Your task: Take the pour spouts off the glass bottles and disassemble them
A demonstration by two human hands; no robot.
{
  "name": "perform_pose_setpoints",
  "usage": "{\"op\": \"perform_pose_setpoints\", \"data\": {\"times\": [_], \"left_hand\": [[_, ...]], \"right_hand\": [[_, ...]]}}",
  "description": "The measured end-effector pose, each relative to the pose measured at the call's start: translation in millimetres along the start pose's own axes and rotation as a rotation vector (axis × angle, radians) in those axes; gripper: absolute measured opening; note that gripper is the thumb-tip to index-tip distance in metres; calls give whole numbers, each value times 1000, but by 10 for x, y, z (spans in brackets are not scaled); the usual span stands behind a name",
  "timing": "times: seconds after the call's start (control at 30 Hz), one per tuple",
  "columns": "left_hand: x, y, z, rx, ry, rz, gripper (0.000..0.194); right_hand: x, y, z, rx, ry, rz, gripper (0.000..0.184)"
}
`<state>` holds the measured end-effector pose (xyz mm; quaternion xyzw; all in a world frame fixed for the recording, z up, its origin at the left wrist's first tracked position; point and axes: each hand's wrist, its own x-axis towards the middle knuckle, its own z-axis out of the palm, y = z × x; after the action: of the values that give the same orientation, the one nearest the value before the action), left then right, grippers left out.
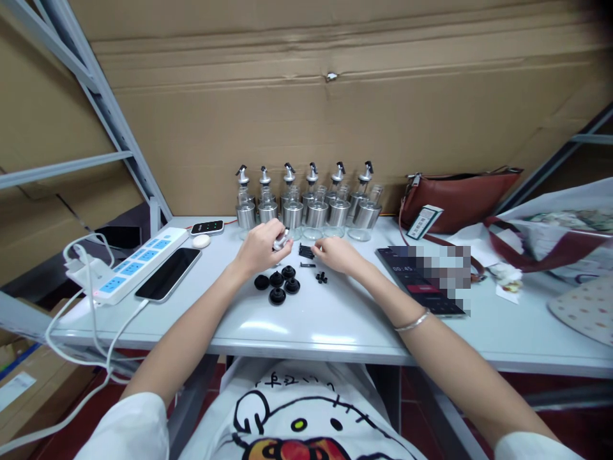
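Observation:
My left hand (261, 246) is closed around a silver pourer top (281, 240), partly hidden by the fingers. Beside a small pile of black flip levers (305, 250), my right hand (338, 253) has its fingertips pinched together at the pile's right end. What lies between them is too small to make out. One more black lever (307, 264) lies just in front of the pile. Nearer me are several round black stoppers (276, 278) and a cluster of tiny black plugs (321, 278). Glass bottles with steel sleeves (315, 214) stand behind both hands.
The rear bottles carry silver pourers with black levers (313, 170). On the left are a white power strip (138, 262), a phone (168, 275) and cables. On the right, a dark phone (416, 281) lies before a brown bag (454, 201). Cardboard (287, 115) backs the table.

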<state>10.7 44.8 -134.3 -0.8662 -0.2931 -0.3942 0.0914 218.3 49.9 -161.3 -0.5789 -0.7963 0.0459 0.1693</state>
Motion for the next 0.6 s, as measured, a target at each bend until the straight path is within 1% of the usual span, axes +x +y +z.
{"op": "perform_pose_setpoints", "data": {"times": [0.07, 0.2, 0.27, 0.37, 0.43, 0.6], "left_hand": [[0, 4, 3, 9, -9, 4, 21], [-3, -3, -1, 16, -18, -9, 20], [-4, -2, -4, 18, -21, -14, 20], [-5, 4, -3, 22, -24, -6, 20], [-5, 5, 1, 26, -27, 2, 19], [-8, -2, 2, 31, -36, -7, 19]], "right_hand": [[-7, 4, -59, 9, -23, -47, 20], [-18, -15, -188, 135, -124, -216, 19], [-25, -19, -216, 187, -185, -272, 18], [-25, -4, -198, 209, -248, -303, 16], [-15, 12, -162, 211, -273, -301, 16], [7, 38, -88, 203, -257, -260, 19]]}}
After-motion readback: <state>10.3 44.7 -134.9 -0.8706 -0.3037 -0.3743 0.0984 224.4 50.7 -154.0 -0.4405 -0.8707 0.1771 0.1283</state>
